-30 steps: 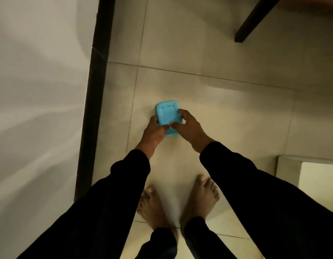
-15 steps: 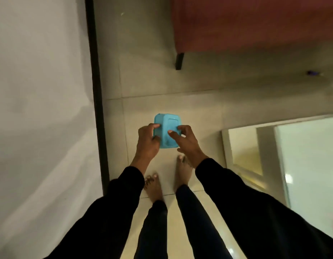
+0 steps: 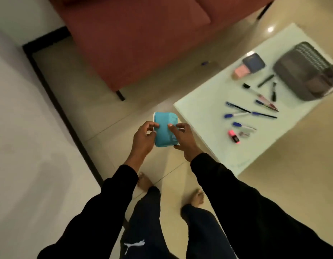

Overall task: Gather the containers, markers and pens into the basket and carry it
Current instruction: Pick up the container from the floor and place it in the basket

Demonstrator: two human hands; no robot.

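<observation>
Dim, warm indoor light, bright glare spot on the table (image 3: 214, 116) near its far corner, soft motion blur over pens (image 3: 236, 108) and basket (image 3: 300, 71), black sleeves (image 3: 236, 202) nearly featureless, wide-angle bending of wall and floor lines toward the frame edges

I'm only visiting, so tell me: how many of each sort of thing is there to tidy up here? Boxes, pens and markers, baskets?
Containers: 2, a turquoise container held between the left hand and right hand, and a pink container with a dark lid on the table.
Pens and markers: 9, all on the table; blur makes this approximate.
Basket: 1.
Total: 12.
</observation>
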